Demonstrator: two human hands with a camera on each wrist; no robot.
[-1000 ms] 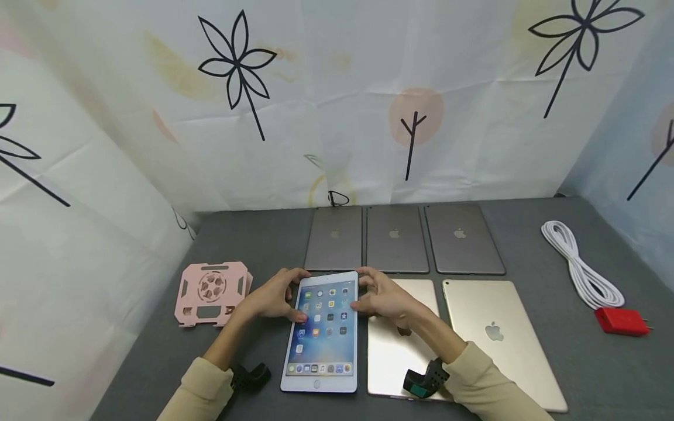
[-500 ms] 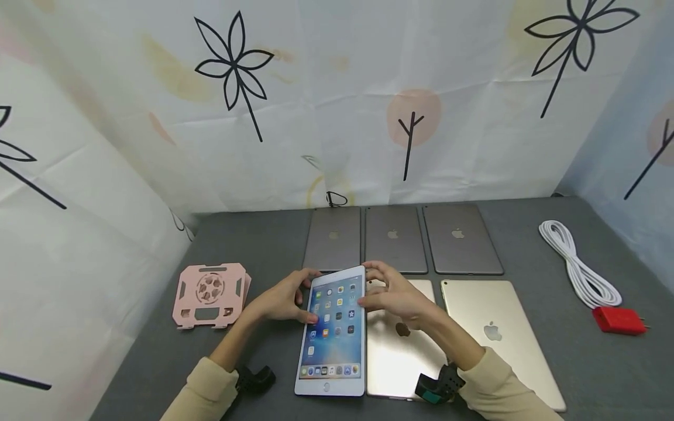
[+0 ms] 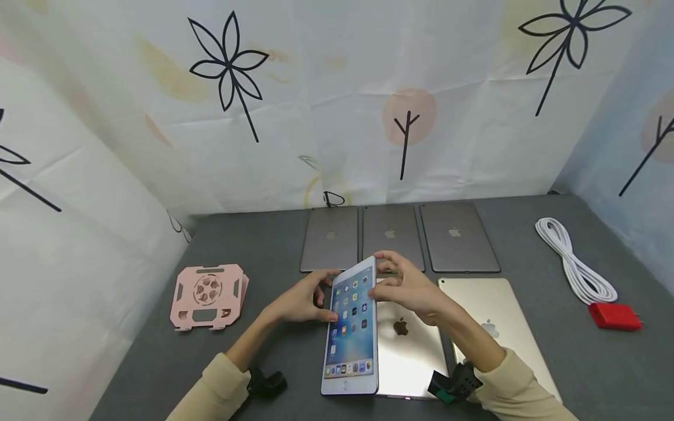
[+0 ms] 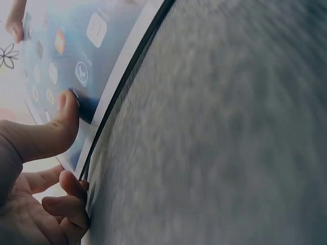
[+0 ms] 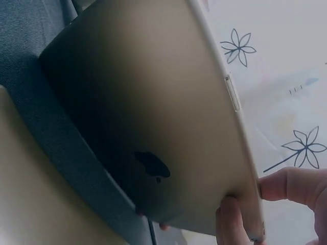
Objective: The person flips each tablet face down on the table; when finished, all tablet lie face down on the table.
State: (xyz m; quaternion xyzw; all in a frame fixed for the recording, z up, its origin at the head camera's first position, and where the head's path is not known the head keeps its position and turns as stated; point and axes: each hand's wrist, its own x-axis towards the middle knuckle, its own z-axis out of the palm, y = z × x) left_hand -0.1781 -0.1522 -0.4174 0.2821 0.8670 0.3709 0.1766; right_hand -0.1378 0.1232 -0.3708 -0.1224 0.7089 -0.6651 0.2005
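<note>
A white-fronted tablet (image 3: 354,336) with its screen lit leans over the grey table, its right long edge raised. My left hand (image 3: 302,298) grips its left edge; the left wrist view shows the thumb (image 4: 64,120) on the screen and the other fingers behind the rim. With my right hand (image 3: 413,289) I pinch the upper right edge. From the right wrist view, the tablet's gold back (image 5: 158,102) with a dark apple logo is visible, the fingers (image 5: 232,219) at its edge. A gold tablet (image 3: 413,362) lies face down just right of it.
Another gold tablet (image 3: 487,292) lies further right, partly under my right forearm. Three grey tablets (image 3: 330,240) form a row behind. A pink stand (image 3: 207,297) is at the left; a white coiled cable (image 3: 574,257) and red plug (image 3: 615,316) are at the right.
Both hands have moved right with the tablet, up against the gold one beside it. Its right edge has risen, tilting the screen further towards the left.
</note>
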